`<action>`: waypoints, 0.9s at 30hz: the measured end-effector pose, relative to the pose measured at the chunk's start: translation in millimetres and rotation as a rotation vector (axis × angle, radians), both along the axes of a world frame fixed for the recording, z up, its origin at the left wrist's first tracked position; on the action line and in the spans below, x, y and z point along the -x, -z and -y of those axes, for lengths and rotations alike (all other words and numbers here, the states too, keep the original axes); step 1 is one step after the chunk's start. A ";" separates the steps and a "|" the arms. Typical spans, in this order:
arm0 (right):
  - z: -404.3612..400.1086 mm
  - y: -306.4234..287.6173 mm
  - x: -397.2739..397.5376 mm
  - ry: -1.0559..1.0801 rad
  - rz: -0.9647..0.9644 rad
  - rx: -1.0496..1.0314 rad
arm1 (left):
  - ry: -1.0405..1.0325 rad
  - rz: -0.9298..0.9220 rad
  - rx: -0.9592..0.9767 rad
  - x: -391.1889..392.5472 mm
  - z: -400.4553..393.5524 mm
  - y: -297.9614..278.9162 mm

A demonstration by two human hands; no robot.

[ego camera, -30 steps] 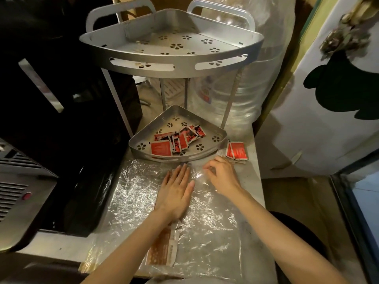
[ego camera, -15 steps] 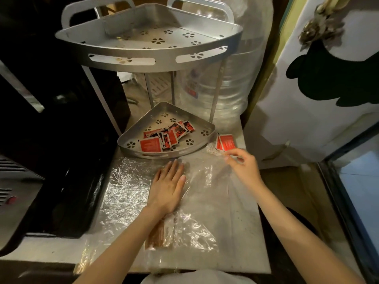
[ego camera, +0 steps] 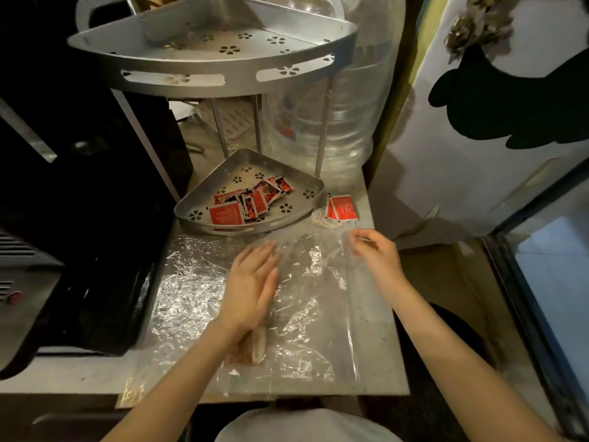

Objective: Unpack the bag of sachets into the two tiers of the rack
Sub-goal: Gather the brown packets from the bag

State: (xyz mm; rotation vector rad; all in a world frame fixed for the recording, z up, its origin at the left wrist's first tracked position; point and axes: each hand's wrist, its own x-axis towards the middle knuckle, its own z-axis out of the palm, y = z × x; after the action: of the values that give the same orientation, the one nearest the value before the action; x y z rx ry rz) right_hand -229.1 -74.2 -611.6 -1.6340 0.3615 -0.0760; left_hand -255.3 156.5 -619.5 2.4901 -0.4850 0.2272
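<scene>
The metal two-tier corner rack stands at the back of the counter. No sachets show in its upper tier [ego camera: 223, 79]. The lower tier [ego camera: 245, 229] holds several red sachets [ego camera: 251, 202]. A few more red sachets [ego camera: 342, 208] lie on the counter just right of the lower tier. A clear plastic bag [ego camera: 306, 314] lies flat and crinkled in front of the rack, with its orange label [ego camera: 255, 346] under my left wrist. My left hand [ego camera: 251, 285] rests flat on the bag, fingers extended. My right hand [ego camera: 376, 253] pinches the bag's far right corner, just below the loose sachets.
A black appliance [ego camera: 95, 218] fills the left side against the counter. A large clear water bottle [ego camera: 338, 122] stands behind the rack. A white panel with a black shape [ego camera: 478, 138] is at the right. The counter's right edge [ego camera: 392, 314] drops to the floor.
My right hand moved from the bag's middle to its far right corner near the loose sachets and closed on the plastic. My left hand stayed flat on the bag.
</scene>
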 end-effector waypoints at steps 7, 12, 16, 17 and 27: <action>-9.9 -2.8 9.1 0.042 -0.023 -0.115 | 0.100 -0.252 -0.324 58.3 19.1 14.4; -25.4 -1.9 34.8 0.178 -0.099 -0.129 | 0.109 -0.189 -0.404 64.1 22.8 24.6; -54.2 -2.7 71.4 0.054 -0.192 -0.243 | 0.134 -0.237 -0.417 68.4 25.8 21.6; -59.6 -2.7 78.6 -0.027 -0.220 -0.180 | 0.142 -0.240 -0.416 70.3 26.8 20.3; -63.2 7.3 87.5 -0.080 -0.268 0.016 | 0.191 -0.294 -0.266 71.2 22.7 31.2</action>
State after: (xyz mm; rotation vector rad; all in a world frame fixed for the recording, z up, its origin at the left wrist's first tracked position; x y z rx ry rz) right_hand -316.5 -11.1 -618.9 -1.6759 0.5001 0.2029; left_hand -326.5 133.8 -650.7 2.6482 -0.6568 -0.2935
